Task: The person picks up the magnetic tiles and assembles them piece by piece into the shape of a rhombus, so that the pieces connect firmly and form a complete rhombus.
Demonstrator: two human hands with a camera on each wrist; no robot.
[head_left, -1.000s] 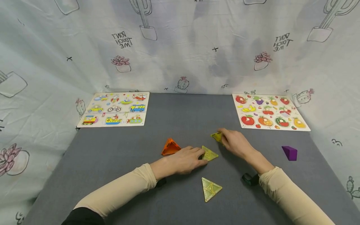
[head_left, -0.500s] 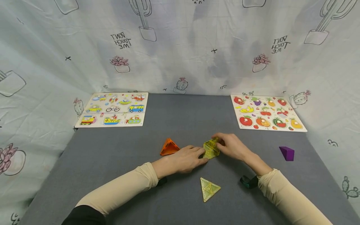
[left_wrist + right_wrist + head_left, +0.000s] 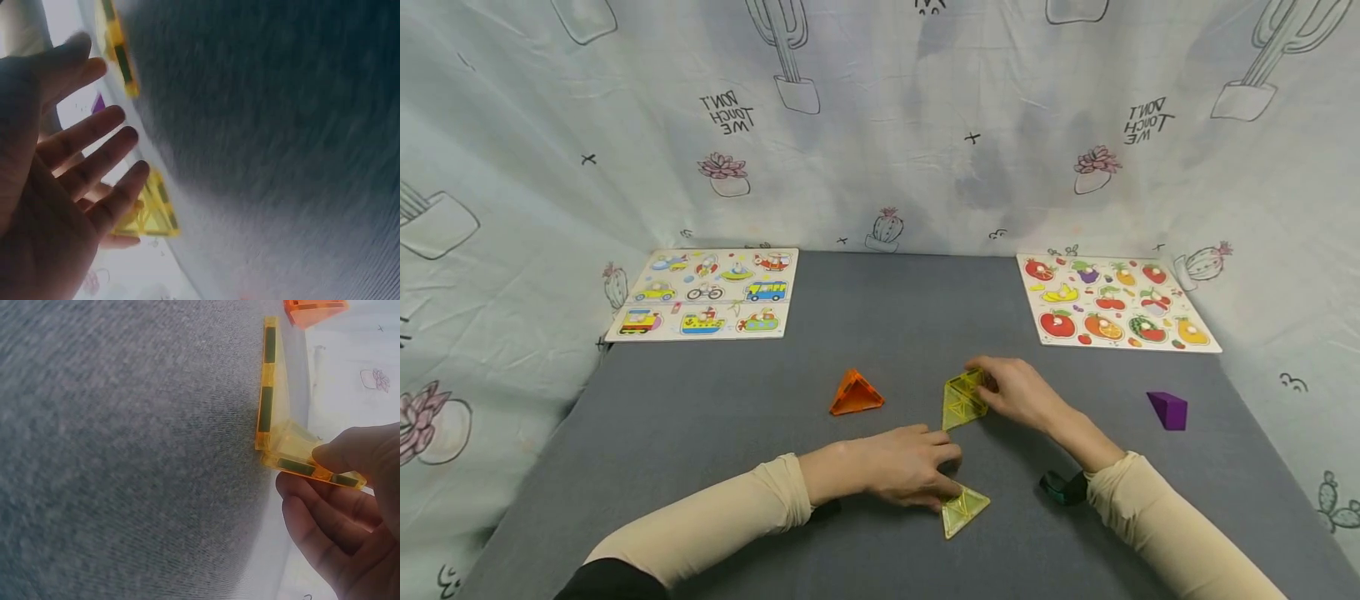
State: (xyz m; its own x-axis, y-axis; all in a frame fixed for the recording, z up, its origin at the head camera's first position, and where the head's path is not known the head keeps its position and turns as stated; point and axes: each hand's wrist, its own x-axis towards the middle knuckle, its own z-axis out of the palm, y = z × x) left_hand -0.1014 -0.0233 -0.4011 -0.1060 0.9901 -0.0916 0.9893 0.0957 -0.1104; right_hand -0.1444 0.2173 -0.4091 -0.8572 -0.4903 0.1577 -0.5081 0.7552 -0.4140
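Two yellow see-through triangle tiles meet edge to edge near the middle of the table. My right hand [image 3: 1022, 393] pinches the tilted triangle tile [image 3: 297, 464] between thumb and fingers. The other triangle tile [image 3: 267, 394] of the pair lies on the table, touching its edge. Closer to me, my left hand [image 3: 913, 465] reaches over the left corner of a third yellow triangle tile [image 3: 966, 510], which lies flat. In the left wrist view the left fingers [image 3: 94, 172] are spread and mostly straight; whether the thumb touches that tile cannot be told.
An orange pyramid [image 3: 856, 394] of see-through tiles stands left of the pair. Far right is a purple wedge block [image 3: 1170, 411]. At the back lie a vehicle puzzle board [image 3: 706, 293] on the left and a fruit puzzle board [image 3: 1112, 302] on the right, before a printed curtain [image 3: 880, 125].
The right hand brought its tile left and toward me against the other one. The left hand let go of that lying tile and moved toward me to the third tile.
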